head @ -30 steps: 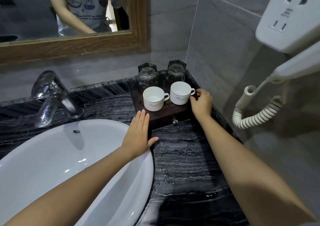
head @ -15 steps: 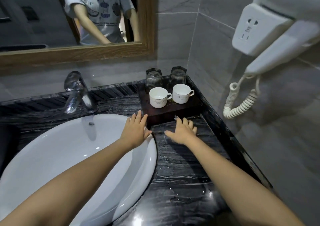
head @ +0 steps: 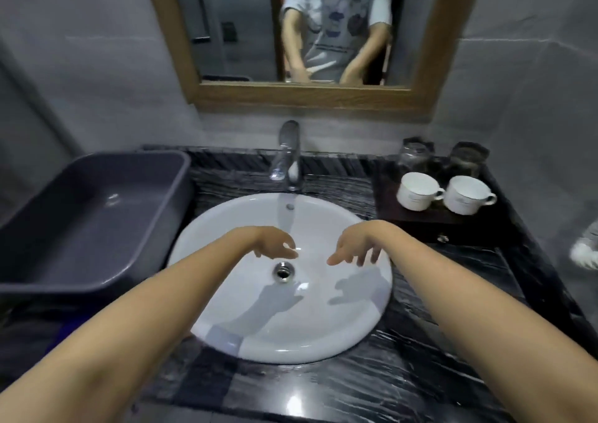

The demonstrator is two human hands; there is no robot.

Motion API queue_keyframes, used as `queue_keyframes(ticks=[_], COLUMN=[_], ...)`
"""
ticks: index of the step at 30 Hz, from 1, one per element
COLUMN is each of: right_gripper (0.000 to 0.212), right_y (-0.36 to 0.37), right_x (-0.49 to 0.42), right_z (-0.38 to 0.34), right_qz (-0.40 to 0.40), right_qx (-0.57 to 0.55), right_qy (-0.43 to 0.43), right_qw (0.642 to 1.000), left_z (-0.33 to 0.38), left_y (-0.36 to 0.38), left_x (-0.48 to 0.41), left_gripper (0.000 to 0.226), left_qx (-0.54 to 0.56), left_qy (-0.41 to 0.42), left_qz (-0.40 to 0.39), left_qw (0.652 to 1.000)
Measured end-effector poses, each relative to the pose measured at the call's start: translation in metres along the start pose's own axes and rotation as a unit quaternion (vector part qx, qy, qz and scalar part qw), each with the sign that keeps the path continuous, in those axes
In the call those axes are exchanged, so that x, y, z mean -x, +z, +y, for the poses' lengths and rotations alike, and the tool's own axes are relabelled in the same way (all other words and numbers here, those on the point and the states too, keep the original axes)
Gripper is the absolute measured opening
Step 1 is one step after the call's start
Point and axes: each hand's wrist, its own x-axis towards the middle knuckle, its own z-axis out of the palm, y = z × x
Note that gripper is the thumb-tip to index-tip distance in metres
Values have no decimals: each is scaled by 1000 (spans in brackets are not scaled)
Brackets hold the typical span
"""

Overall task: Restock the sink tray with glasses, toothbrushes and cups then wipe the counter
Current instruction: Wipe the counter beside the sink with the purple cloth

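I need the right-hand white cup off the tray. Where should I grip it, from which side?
Take the right white cup by its handle, coming from the right: the handle juts rightward, clear of the left cup, with glasses crowding behind.

The left hand (head: 275, 244) and right hand (head: 356, 249) are held loosely spread above the white ceramic basin (head: 291, 325). Two white cups (head: 417, 191) (head: 466, 194) and two clear glasses (head: 414, 155) (head: 466, 160) are set on the dark wooden tray (head: 417, 225) in the black marble counter's (head: 420, 374) back right corner.

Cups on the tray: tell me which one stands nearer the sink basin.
The left white cup, by the tray's left edge; the right cup stands beyond it, farther from the basin.
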Motion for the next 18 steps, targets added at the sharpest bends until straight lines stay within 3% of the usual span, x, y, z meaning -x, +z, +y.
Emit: queue_keyframes(ticks=[7, 12, 15, 18], right_gripper=[51, 45, 44, 33], right_y=[-1, 21, 49, 87], right_x=[-11, -10, -12, -17], right_z=[-122, -207, -249, -281], right_qz=[-65, -92, -106, -82], right_qx=[29, 64, 65, 59], right_qy=[-110, -180, -216, -246], right_qw=[991, 977, 968, 964], left_z=[-77, -133, -165, -197], left_y=[-4, 16, 48, 91], left_x=[96, 162, 191, 208], left_gripper=[45, 42, 34, 34], left_qx=[186, 172, 216, 217], left_qy=[-67, -113, -131, -154], left_qz=[36, 46, 23, 3], left_qw=[980, 978, 967, 964])
